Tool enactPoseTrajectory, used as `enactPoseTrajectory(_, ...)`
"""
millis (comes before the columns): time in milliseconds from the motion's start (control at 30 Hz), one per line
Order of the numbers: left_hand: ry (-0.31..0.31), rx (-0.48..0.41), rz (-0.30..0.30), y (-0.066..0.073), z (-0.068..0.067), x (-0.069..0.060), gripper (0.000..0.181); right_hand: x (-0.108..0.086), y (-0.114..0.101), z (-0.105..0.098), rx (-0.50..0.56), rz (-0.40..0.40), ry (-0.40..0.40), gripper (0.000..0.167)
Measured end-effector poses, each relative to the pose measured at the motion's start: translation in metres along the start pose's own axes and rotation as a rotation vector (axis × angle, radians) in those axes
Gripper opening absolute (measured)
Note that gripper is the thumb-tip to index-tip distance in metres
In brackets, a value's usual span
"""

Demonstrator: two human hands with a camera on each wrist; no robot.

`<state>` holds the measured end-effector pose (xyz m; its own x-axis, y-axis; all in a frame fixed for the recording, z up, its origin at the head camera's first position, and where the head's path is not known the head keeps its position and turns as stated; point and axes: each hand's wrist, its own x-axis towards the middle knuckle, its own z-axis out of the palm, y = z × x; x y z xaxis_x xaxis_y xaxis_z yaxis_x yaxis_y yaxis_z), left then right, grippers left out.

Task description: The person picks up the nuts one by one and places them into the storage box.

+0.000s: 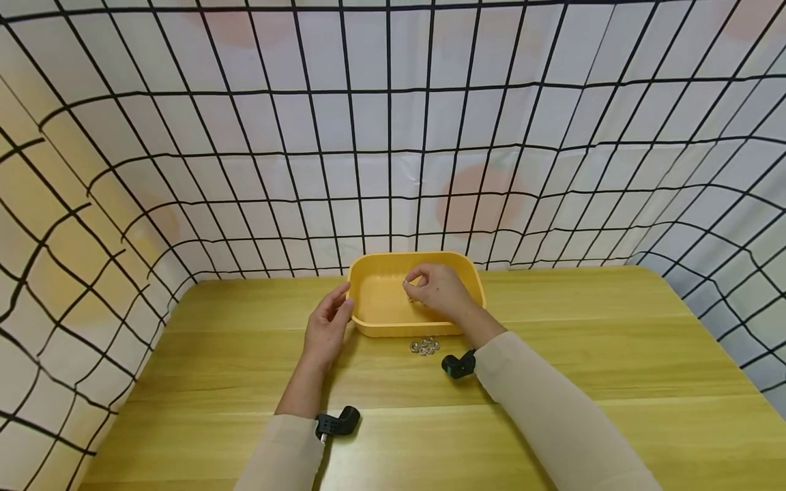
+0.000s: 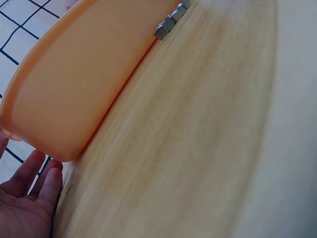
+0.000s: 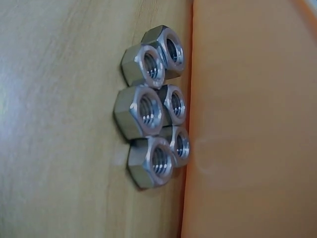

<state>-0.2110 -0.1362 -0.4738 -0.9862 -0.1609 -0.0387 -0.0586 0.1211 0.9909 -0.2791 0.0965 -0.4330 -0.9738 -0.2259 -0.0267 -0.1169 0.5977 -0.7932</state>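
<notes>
A yellow plastic tray (image 1: 399, 331) stands at the back of the table. My left hand (image 1: 325, 327) touches its left end with relaxed fingers, and the left wrist view shows the fingertips against the tray's outer wall. Inside the tray, my right hand (image 1: 439, 290) pinches a small shiny piece between thumb and forefinger; it looks like a hex nut (image 1: 405, 283). Another small thing seems to lie below those fingertips, partly hidden. Several steel hex nuts (image 3: 140, 113) lie clustered on the table in front of the tray's front wall. The right hand itself is out of the right wrist view.
The wooden table (image 1: 245, 368) reaches out on both sides of the tray. Behind it and at the sides hangs a white cloth with a black grid (image 1: 389, 170). A black wrist camera (image 1: 339, 421) sits on the left wrist, another (image 1: 458, 365) on the right.
</notes>
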Motion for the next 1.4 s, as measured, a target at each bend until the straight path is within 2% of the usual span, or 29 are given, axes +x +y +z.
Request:
enactPoseTrajectory(500, 0.001, -0.002, 0.010, -0.001, 0.000, 0.001, 0.040, 0.001, 0.000, 0.000, 0.010, 0.000, -0.010, 0.018)
enactPoseTrajectory(833, 0.003, -0.008, 0.002, 0.000, 0.001, 0.000, 0.040, 0.001, -0.001, -0.001, 0.003, 0.006, 0.012, 0.018)
enactPoseTrajectory(1200, 0.002, 0.000, 0.013, -0.001, 0.001, 0.000, 0.040, -0.002, -0.005, -0.006, 0.019, -0.037, 0.070, 0.023)
enactPoseTrajectory(1400, 0.004, 0.011, 0.016, -0.002, 0.001, 0.000, 0.040, -0.010, -0.011, -0.013, 0.088, -0.020, 0.065, 0.027)
